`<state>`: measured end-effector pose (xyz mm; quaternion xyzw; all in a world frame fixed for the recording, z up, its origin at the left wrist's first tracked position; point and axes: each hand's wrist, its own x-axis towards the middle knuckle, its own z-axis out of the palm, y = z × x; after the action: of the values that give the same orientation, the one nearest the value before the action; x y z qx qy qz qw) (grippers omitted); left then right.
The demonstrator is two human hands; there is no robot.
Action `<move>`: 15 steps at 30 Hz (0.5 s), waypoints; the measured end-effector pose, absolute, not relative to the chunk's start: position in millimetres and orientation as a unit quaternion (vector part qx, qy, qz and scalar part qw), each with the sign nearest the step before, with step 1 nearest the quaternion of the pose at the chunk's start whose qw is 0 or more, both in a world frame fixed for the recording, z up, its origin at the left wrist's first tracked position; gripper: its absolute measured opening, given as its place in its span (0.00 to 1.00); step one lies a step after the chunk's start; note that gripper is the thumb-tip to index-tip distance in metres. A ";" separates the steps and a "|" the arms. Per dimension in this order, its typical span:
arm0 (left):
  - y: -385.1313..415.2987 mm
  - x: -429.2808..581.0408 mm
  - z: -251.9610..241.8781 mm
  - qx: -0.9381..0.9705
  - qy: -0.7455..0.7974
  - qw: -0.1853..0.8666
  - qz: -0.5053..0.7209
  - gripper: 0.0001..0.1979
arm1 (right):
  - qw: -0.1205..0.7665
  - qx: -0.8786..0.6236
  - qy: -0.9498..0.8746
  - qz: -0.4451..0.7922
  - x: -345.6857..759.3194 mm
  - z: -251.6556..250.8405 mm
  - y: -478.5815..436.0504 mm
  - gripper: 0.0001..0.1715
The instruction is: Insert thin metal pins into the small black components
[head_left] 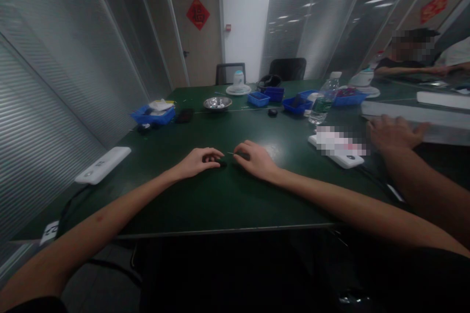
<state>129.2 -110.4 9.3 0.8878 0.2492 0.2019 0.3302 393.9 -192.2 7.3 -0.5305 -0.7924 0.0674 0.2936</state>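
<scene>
My left hand rests on the dark green table, fingers curled round a small black part at its fingertips. My right hand lies just to the right, fingers pinched on a thin metal pin or tool whose tip points toward the black part. The two hands are a few centimetres apart near the table's middle.
Another person's hand and forearm lie at right beside a white device. A white box sits at left. Farther back stand blue trays, a metal bowl, a small fan, a water bottle and chairs.
</scene>
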 end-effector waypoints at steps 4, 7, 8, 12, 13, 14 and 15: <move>-110.6 128.3 10.3 0.896 0.237 0.309 0.211 0.14 | 0.307 -0.504 -0.803 0.077 393.7 9.4 -194.4 0.09; -111.5 128.8 10.6 0.898 0.236 0.307 0.211 0.15 | 0.307 -0.470 -0.825 0.069 392.6 10.9 -198.8 0.10; -111.8 129.0 10.5 0.898 0.236 0.306 0.211 0.15 | 0.306 -0.460 -0.831 0.065 392.4 11.2 -200.2 0.10; -113.1 129.5 10.7 0.899 0.237 0.300 0.215 0.15 | 0.288 -0.437 -0.850 0.057 392.2 12.2 -204.1 0.11; -113.4 129.6 10.8 0.898 0.238 0.301 0.215 0.14 | 0.285 -0.437 -0.851 0.057 392.2 12.5 -204.6 0.11; -113.6 129.6 10.9 0.898 0.238 0.301 0.216 0.14 | 0.284 -0.440 -0.850 0.057 392.2 12.9 -205.0 0.10; -113.8 129.6 11.1 0.898 0.239 0.301 0.216 0.14 | 0.284 -0.443 -0.848 0.058 392.2 13.3 -205.3 0.10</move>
<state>129.6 -113.8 11.1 0.8975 0.2390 0.2164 0.3008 392.2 -205.3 13.3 -0.4429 -0.8483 0.0578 0.2843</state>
